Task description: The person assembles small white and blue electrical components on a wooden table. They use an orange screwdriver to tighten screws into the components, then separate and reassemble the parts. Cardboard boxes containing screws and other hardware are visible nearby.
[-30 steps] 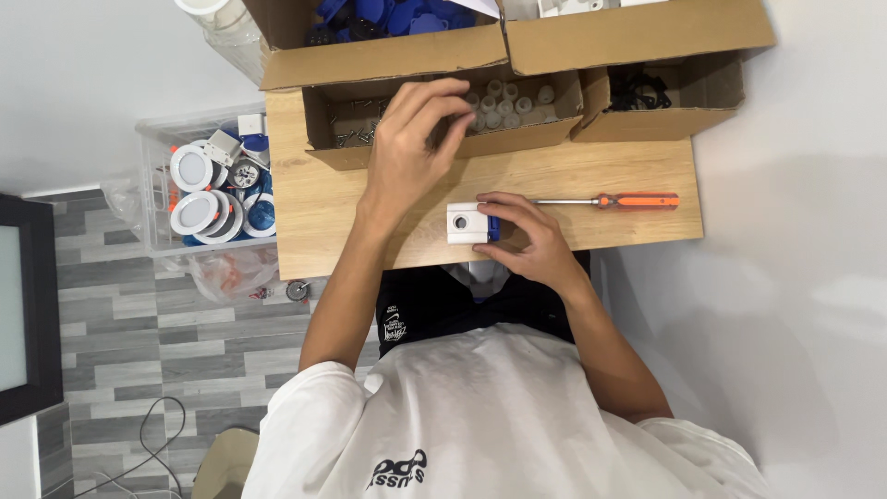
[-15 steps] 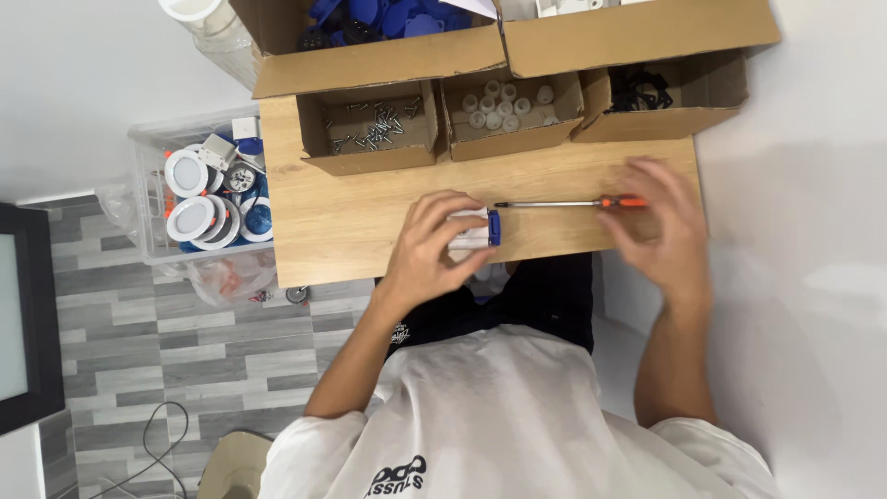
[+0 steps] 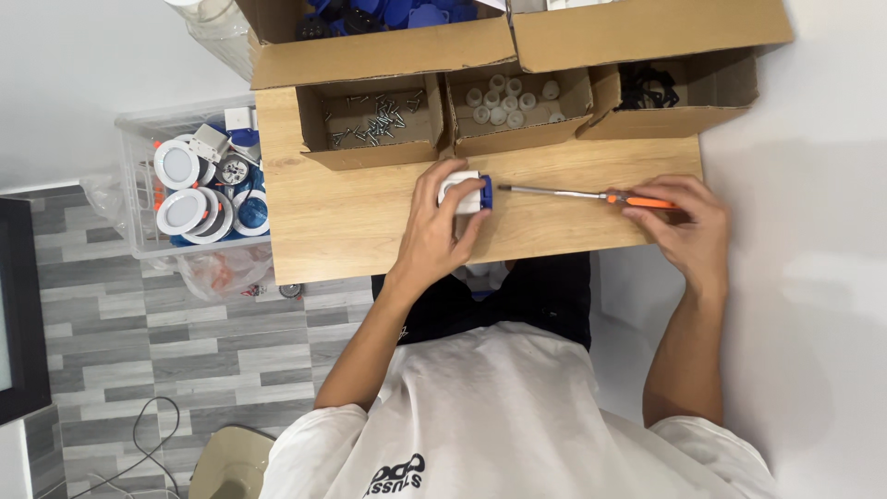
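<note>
Fitting: the small white and blue fitting sits on the wooden table, just in front of the middle cardboard box, under my left hand.
Plastic bin: off the table's left edge stands a clear bin on the grey tiled floor, holding round white discs and blue parts.
Screw box: at the back left of the table an open cardboard box holds loose metal screws.
My left hand: my left hand lies over the fitting, fingers curled around its white body and gripping it, the blue end poking out toward the right.
Cap box: the middle box holds small white round caps.
Screwdriver: a screwdriver lies flat on the table, its metal tip pointing left and close to the blue end of the fitting, its orange handle to the right.
Black-part box: the right box holds black rings.
My right hand: my right hand rests at the table's right end, fingertips closed on the orange handle.
Big cartons: behind the three boxes stand larger cartons, one with blue parts inside.
</note>
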